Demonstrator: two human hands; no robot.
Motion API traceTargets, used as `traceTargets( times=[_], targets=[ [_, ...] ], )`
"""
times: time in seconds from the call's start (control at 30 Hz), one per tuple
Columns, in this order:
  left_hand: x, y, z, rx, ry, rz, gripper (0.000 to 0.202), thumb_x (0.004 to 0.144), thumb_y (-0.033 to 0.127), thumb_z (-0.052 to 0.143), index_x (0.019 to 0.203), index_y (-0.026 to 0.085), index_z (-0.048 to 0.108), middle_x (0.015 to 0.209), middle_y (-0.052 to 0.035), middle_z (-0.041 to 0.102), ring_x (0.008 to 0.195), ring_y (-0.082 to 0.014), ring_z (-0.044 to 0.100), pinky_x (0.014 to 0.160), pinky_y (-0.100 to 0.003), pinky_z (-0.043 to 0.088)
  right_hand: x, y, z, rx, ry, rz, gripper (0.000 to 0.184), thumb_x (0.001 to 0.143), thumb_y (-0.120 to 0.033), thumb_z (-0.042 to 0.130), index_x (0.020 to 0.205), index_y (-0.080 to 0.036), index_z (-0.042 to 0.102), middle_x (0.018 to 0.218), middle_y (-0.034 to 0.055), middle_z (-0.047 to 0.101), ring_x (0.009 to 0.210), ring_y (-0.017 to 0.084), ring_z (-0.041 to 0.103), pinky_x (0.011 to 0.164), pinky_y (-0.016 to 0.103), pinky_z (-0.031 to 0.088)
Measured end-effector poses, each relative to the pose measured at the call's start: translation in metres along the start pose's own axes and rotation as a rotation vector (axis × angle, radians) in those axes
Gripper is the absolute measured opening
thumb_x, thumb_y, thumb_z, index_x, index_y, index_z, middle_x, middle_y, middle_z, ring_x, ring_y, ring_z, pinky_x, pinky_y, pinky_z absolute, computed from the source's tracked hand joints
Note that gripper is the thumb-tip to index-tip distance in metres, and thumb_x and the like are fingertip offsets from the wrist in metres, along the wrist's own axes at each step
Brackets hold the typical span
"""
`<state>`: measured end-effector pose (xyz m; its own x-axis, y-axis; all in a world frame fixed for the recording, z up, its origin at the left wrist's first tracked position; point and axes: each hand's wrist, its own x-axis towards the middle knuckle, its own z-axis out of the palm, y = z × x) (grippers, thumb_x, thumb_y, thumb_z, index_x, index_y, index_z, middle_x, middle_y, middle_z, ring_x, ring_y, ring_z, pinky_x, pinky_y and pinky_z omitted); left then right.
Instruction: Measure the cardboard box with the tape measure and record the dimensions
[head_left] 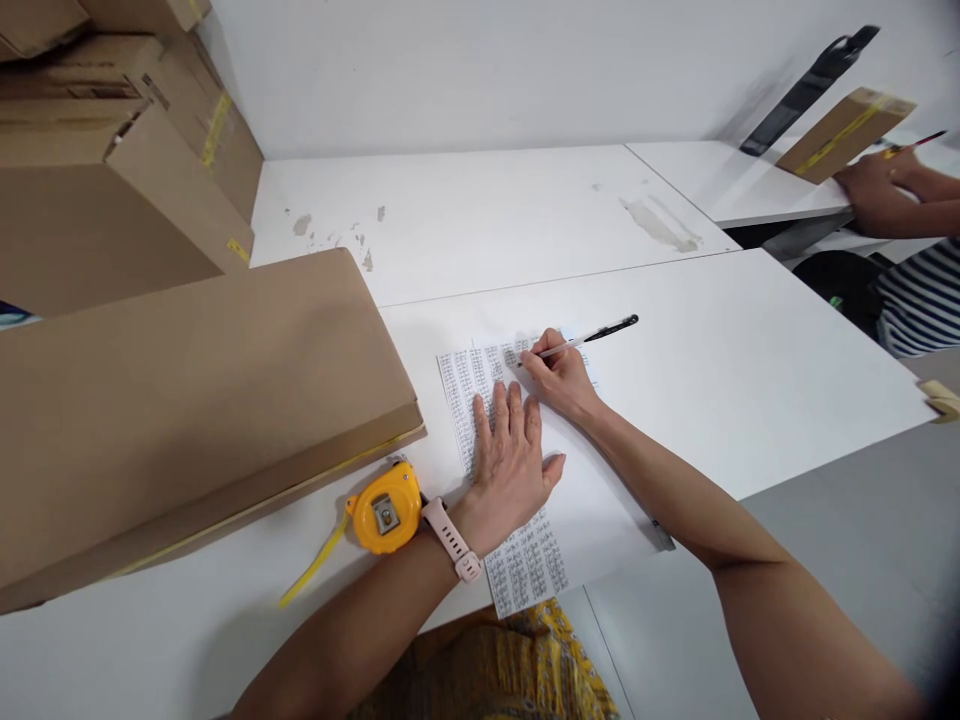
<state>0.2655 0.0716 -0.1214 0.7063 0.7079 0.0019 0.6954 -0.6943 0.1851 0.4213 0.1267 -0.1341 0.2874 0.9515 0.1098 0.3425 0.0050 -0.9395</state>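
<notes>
A sheet of paper [525, 560] printed with rows of small writing lies on the white table [712, 380]. My left hand [510, 460] lies flat on the sheet, fingers stretched out, a pale watch on its wrist. My right hand [559, 375] is closed on a pen [600, 333] with a black cap end, its tip touching the top of the sheet. A yellow tape measure [386, 510] sits just left of my left wrist, a strip of its tape trailing toward the table's front edge.
A long flat cardboard box [187, 400] lies on the table at left, with more cardboard boxes [112, 150] stacked behind it. At far right another person's hand [877, 190] holds a pencil by a small cardboard box [844, 130] on a neighbouring table.
</notes>
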Motion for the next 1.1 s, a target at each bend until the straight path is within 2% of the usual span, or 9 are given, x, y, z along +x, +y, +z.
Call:
traceTargets(
  times=[0.2, 0.47, 1.1],
  targets=[
    [0.0003, -0.0002, 0.0013, -0.005, 0.010, 0.006, 0.079, 0.100, 0.055, 0.045, 0.155, -0.001, 0.034, 0.164, -0.0280, 0.025, 0.154, -0.0452, 0.014, 0.123, -0.066, 0.010, 0.0008, 0.0016, 0.0006, 0.002, -0.003, -0.003, 0.024, 0.086, -0.030, 0.062, 0.072, -0.024, 0.044, 0.058, -0.0060, 0.040, 0.054, 0.012, 0.036, 0.053, 0.029, 0.029],
    [-0.0005, 0.0008, -0.0002, 0.036, 0.012, 0.001, 0.078, 0.100, 0.056, 0.042, 0.155, 0.001, 0.035, 0.164, -0.0266, 0.027, 0.154, -0.0439, 0.017, 0.123, -0.065, 0.015, 0.0003, 0.0039, 0.0003, -0.016, -0.002, -0.008, 0.024, 0.086, -0.031, 0.063, 0.073, -0.024, 0.044, 0.058, -0.0064, 0.039, 0.054, 0.011, 0.036, 0.052, 0.028, 0.029],
    [0.0007, 0.0007, 0.0012, 0.019, 0.020, 0.001, 0.080, 0.099, 0.055, 0.046, 0.155, -0.001, 0.035, 0.163, -0.0281, 0.027, 0.154, -0.0446, 0.016, 0.123, -0.066, 0.013, 0.0009, 0.0052, 0.0005, -0.077, -0.015, -0.063, 0.025, 0.088, -0.031, 0.063, 0.072, -0.023, 0.045, 0.059, -0.0062, 0.041, 0.054, 0.011, 0.037, 0.053, 0.029, 0.028]
  ],
)
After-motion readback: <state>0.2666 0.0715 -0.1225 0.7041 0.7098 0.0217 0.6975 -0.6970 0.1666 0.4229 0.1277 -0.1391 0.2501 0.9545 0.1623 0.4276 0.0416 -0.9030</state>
